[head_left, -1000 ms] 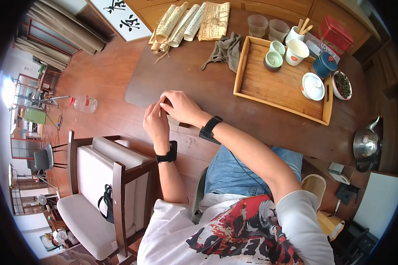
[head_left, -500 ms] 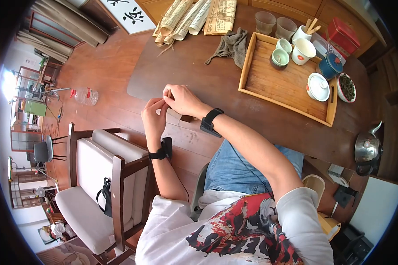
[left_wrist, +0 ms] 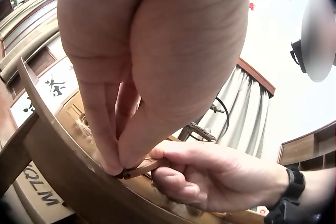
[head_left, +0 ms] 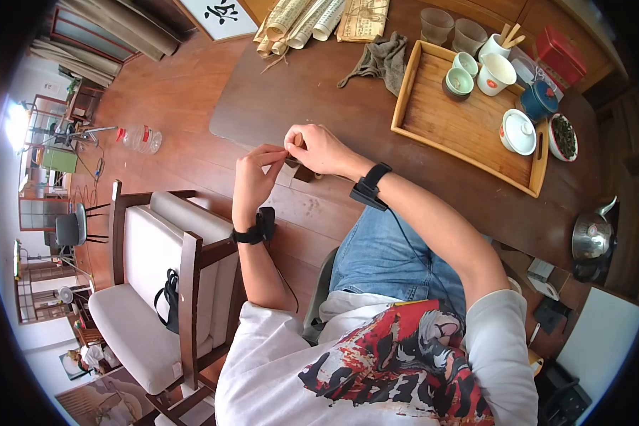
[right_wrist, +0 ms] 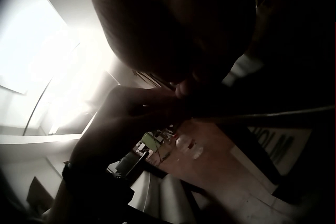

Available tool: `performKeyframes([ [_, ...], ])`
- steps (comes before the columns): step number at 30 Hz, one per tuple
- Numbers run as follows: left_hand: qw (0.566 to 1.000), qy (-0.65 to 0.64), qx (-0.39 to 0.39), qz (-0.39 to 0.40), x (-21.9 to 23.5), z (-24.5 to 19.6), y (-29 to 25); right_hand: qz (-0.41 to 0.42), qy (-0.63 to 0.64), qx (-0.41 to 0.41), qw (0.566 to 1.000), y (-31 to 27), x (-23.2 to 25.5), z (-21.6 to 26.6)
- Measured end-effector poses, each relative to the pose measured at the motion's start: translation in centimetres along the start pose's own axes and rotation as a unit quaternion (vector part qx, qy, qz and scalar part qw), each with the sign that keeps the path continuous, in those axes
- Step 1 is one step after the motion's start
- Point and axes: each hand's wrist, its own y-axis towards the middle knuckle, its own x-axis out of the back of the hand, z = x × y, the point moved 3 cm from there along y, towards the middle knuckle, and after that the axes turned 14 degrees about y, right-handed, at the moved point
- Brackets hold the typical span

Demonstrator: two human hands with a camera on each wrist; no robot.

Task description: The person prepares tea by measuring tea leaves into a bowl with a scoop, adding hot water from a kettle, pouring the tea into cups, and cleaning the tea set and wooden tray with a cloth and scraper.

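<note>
A thin brown piece (left_wrist: 143, 169) runs between the two hands in the left wrist view. The right hand (head_left: 321, 150) grips it between thumb and curled fingers. Thumb and fingers of the left hand (head_left: 254, 179) pinch its other end, where a small dark tip shows between the fingertips. Both hands are close together above the near left corner of the dark table (head_left: 277, 106). In the right wrist view the hands are too dark to make out the piece clearly.
A wooden tray (head_left: 468, 165) with cups and a white lidded bowl (head_left: 518, 133) stands right of the hands. Grey cloth (head_left: 385, 62) and paper rolls (head_left: 291, 28) lie at the back. A kettle (head_left: 593, 234) is far right, a cushioned chair (head_left: 145, 248) left.
Both hands have shifted a little to the right and up in the head view. The left fingers look straighter than before, and the right wrist has moved right, away from the left one.
</note>
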Motion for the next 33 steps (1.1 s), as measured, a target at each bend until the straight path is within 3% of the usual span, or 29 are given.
performKeyframes([
  [12,0.997,-0.038,-0.049,0.037,-2.3,-5.5,-1.6,0.009,-0.034,-0.014,0.999,-6.3,4.1,1.1],
  [17,0.993,-0.064,-0.091,0.05,-4.7,-8.8,-2.8,-0.006,-0.037,0.021,0.999,-11.0,7.1,1.4],
  [20,0.983,-0.068,-0.157,0.063,-6.0,-11.2,-3.6,-0.011,-0.045,-0.006,0.999,-14.2,8.9,2.6],
  [29,0.961,-0.086,-0.228,0.132,-9.1,-19.6,-5.5,-0.059,-0.061,-0.043,0.995,-23.8,14.0,5.9],
  [30,0.954,-0.079,-0.25,0.143,-9.5,-20.6,-5.8,-0.067,-0.046,-0.097,0.992,-25.0,14.6,6.4],
  [33,0.934,-0.063,-0.307,0.17,-10.9,-22.9,-6.4,-0.105,-0.015,-0.13,0.986,-28.0,15.8,7.4],
])
